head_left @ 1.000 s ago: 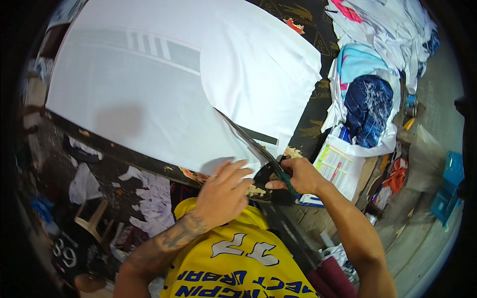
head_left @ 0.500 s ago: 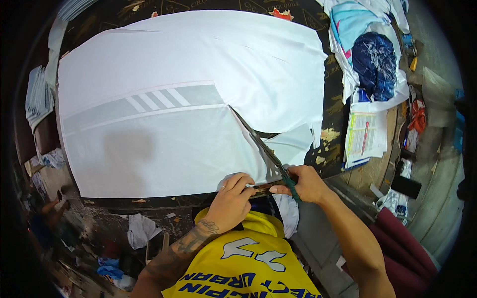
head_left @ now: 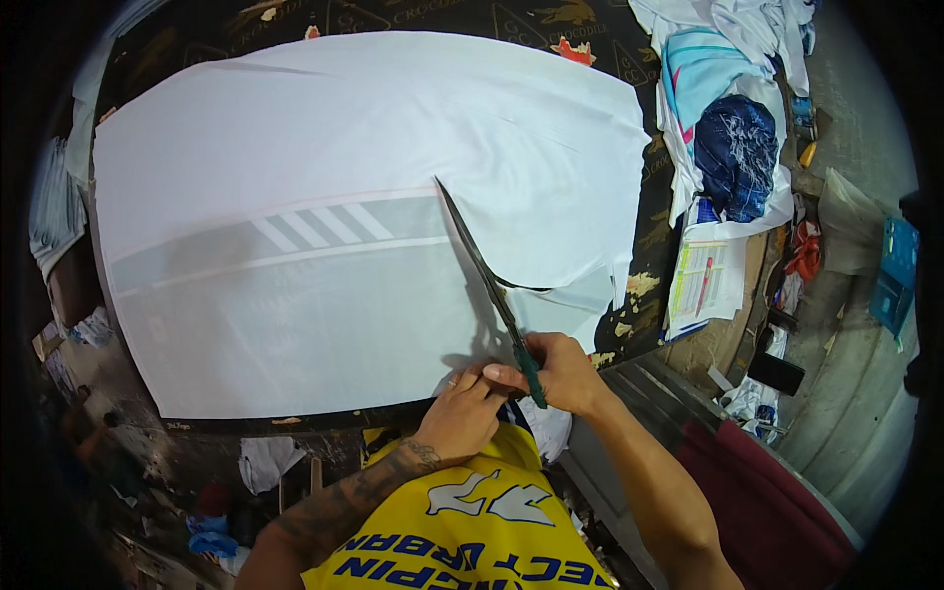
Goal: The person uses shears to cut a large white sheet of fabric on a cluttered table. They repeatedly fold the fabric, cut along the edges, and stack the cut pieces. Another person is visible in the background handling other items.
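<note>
A large white fabric sheet [head_left: 295, 344] with a grey striped band lies spread over the dark table. My right hand [head_left: 562, 376] grips the green handles of long dark scissors [head_left: 482, 265]. Their blades reach away from me across the cloth, and the tip lies just beyond the striped band's right end. A cut edge of fabric curves off to the right of the blades. At the near edge, my left hand [head_left: 462, 418] is closed on the cloth beside the scissor handles, with its fingertips partly hidden.
The dark printed tabletop [head_left: 654, 206] shows around the cloth, with worn patches. At the right lie a dark blue bundle [head_left: 736, 157], white and light blue fabrics, and printed sheets with a red pen [head_left: 705, 285]. Folded pale cloth [head_left: 57, 211] is stacked at the far left.
The scissors have moved left and farther from me, their tip passing from the band's lower edge to beyond its upper edge. My right hand has come close against the left. The view has shifted slightly.
</note>
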Available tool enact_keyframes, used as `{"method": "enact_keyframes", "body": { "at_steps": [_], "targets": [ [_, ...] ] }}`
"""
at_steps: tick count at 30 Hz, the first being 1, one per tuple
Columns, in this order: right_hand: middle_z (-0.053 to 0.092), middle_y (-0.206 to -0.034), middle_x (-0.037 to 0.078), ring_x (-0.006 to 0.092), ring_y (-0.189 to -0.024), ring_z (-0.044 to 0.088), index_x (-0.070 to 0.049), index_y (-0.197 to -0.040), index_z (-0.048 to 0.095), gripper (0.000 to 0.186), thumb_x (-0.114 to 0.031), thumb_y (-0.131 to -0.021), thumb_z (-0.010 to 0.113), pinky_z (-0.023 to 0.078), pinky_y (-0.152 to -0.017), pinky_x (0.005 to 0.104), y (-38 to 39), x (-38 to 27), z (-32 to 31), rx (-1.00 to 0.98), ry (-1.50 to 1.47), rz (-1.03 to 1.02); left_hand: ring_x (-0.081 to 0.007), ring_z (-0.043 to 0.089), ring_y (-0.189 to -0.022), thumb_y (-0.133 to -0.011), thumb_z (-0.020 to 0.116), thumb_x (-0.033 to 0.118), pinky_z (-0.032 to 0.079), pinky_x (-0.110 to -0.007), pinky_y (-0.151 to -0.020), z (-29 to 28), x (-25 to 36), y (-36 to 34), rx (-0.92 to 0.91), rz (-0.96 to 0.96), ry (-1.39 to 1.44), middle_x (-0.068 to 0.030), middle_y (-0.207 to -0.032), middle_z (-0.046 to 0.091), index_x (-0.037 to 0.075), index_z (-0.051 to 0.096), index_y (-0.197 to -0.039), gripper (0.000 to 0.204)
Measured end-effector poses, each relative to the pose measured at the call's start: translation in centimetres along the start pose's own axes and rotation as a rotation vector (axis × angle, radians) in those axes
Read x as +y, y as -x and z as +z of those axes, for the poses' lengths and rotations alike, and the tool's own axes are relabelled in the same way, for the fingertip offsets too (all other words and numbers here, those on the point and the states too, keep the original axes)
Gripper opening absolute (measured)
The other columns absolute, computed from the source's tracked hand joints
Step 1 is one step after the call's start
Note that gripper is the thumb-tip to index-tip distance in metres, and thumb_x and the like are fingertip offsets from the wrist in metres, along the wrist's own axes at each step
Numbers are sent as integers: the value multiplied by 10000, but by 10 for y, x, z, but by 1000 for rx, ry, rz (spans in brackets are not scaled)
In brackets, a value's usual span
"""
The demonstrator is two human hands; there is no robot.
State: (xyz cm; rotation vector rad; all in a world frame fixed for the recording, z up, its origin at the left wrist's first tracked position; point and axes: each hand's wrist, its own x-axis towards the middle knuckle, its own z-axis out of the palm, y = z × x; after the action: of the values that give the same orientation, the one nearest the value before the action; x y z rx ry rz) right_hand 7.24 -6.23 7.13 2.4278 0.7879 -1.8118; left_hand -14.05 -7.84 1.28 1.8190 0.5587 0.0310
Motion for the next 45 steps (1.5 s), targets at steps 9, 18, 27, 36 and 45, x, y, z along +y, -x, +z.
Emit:
{"method": "enact_keyframes", "body": {
  "at_steps": [9,18,27,36,45],
  "targets": [
    [638,-729,6,133,-683,614,-22,-1000,769,552,-564,-928,847,499,-634,325,12,-17,-98,-299,120,111,-309,527,-1360,-883,681,171,406,-540,-1090,-76,-12,-49,579,-161,-285,-114,-1369,611,43,676,-1304,440],
    [580,-715,109,276,-715,579,-43,-942,647,713,-730,-859,819,478,-721,431,-113,-122,-212,-415,930,-532,-260,546,-1313,-835,675,263,375,-529,-1100,-94,-37,-71,726,-145,-682,-68,-1403,608,74,652,-1329,529],
    [600,-694,106,249,-690,580,-15,-813,660,708,-684,-801,890,468,-675,417,-109,-154,-188,-382,997,-454,-213,551,-1325,-860,649,289,397,-484,-1117,-93,-38,-71,738,-154,-716,-29,-1391,632,96,710,-1287,473],
    [529,-649,32,158,-648,485,-44,-738,611,660,-623,-804,921,422,-610,375,-109,-195,-139,-347,1095,-433,-216,572,-1303,-778,740,319,412,-474,-1062,-92,-38,-68,740,-131,-684,-27,-1379,634,115,696,-1303,565],
    [513,-653,21,160,-660,485,-29,-815,645,676,-657,-822,895,414,-616,360,-96,-236,-111,-416,914,-461,-241,536,-1330,-784,772,328,405,-460,-1087,-91,-42,-66,742,-80,-552,-57,-1409,600,84,654,-1326,606]
  ]
}}
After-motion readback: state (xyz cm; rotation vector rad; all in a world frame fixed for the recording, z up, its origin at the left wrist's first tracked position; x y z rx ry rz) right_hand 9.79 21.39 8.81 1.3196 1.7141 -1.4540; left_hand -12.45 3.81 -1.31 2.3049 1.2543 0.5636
